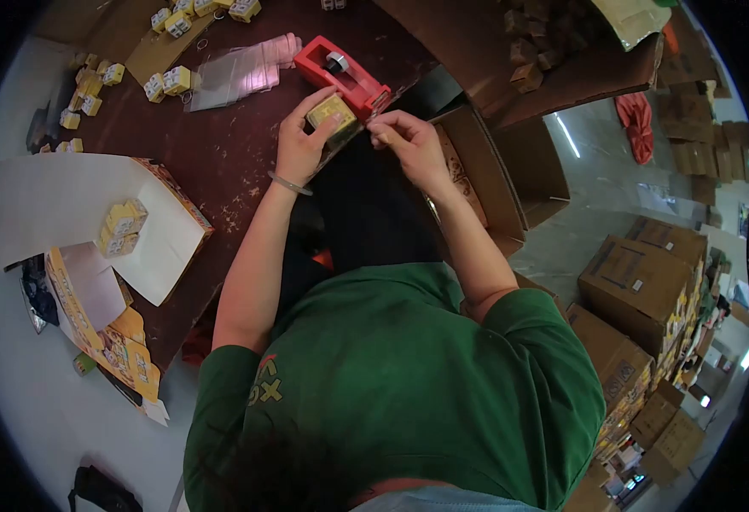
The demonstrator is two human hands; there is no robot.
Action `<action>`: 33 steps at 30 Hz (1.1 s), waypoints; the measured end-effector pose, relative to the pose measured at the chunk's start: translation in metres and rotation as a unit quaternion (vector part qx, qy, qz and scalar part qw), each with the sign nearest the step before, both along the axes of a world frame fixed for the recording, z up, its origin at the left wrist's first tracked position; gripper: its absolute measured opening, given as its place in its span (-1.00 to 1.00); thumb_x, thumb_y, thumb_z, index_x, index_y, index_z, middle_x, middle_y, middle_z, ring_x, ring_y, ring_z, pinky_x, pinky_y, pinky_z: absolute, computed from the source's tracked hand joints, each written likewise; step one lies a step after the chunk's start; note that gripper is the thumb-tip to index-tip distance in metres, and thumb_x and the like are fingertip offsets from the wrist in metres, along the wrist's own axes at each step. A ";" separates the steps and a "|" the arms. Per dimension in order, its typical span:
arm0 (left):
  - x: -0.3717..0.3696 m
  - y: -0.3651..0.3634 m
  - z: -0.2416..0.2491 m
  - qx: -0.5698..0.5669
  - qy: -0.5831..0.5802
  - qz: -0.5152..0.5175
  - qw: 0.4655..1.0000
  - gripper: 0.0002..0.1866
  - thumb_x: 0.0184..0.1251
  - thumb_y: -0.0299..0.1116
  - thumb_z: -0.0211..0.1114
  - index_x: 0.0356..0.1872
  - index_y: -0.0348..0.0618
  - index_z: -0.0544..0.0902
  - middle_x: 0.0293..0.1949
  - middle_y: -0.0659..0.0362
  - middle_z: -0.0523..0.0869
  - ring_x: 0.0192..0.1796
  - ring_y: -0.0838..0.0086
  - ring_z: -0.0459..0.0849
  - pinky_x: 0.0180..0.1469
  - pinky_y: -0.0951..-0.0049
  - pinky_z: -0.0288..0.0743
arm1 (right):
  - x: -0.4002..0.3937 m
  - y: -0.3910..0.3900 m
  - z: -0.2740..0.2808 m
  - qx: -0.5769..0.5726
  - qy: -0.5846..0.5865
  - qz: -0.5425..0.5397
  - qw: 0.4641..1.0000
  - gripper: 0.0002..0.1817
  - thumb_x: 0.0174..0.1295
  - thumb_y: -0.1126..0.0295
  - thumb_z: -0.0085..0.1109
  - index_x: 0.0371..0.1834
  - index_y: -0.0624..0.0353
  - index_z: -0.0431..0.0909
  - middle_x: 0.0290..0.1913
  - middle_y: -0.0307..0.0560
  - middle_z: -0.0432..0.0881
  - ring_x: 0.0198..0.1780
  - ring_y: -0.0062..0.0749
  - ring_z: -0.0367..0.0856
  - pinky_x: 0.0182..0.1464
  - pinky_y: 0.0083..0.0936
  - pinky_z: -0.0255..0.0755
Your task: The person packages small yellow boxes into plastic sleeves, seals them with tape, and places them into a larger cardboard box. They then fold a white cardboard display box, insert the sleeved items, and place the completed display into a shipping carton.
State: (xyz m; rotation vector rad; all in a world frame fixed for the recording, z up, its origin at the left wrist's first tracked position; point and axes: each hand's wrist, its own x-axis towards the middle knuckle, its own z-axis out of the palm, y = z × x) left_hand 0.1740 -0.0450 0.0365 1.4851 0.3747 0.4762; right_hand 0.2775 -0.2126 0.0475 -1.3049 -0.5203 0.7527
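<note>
Counter: dark red-brown surface, scuffed with pale marks, at the far left of the person.
Floor: smooth, shiny grey floor (554, 230) on the right, lit by reflected light.
Room, right: stacked brown cardboard cartons (635, 277); farther off, a crumpled red cloth-like bundle (635, 128).
Room, near left: a black bag (101, 491).
Dispenser: red tape dispenser (362, 96) on the counter, directly beyond the hands, close to the edge.
Sleeves: flat, clear plastic sleeves (242, 75) lying left of the dispenser.
Loose boxes: small yellow-and-white cube-shaped boxes (176, 81) scattered over the far left of the counter, some beside the sleeves.
Left hand: the left hand (302, 136) grips a small yellow box with a clear covering (332, 115), just beside the dispenser's near side.
Right hand: the right hand (409, 145) has curled fingers, thumb and fingertips together near the dispenser's near end; whether they grip anything, I cannot tell.
Open carton: white-lined printed carton (165, 243) on the left, holding a small group of yellow boxes (121, 226).
Far-right box: large open brown cardboard box (600, 85) containing small brown cube-shaped pieces (525, 77).
Near-right box: open brown cardboard box (498, 175) beside the right forearm; its contents are partly hidden.
</note>
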 end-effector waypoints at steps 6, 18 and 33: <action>-0.007 0.000 -0.005 0.009 -0.006 0.006 1.000 -0.61 0.41 -0.42 0.25 0.23 -0.23 0.56 0.07 0.16 0.68 0.05 0.54 0.63 0.13 0.51 0.49 | -0.031 0.031 0.001 -0.025 -0.121 -0.053 0.991 -0.74 0.28 0.48 0.30 0.02 0.23 0.58 -0.33 -0.13 0.72 -0.27 -0.66 0.64 -0.19 -0.61 0.51; -0.047 0.017 -0.015 -0.417 0.047 0.033 0.907 -0.65 0.56 -0.14 0.03 0.13 -0.09 0.61 -0.02 0.20 0.70 0.01 0.37 0.67 0.01 0.32 0.60 | -0.047 0.031 -0.018 0.003 -0.674 0.023 0.739 -0.33 -0.04 0.48 0.43 0.24 -0.03 0.48 0.26 0.08 0.42 0.14 0.04 0.52 0.14 -0.16 0.45; -0.259 0.022 0.014 0.359 0.256 0.330 0.834 -0.86 0.17 -0.39 0.42 -0.36 -0.24 0.67 -0.21 0.07 0.58 -0.09 0.15 0.57 0.00 0.25 0.45 | -0.172 0.306 0.020 0.162 -0.516 0.194 0.818 -0.62 0.14 0.48 0.31 0.06 0.17 0.54 0.15 0.04 0.53 0.01 0.00 0.63 0.02 -0.23 0.56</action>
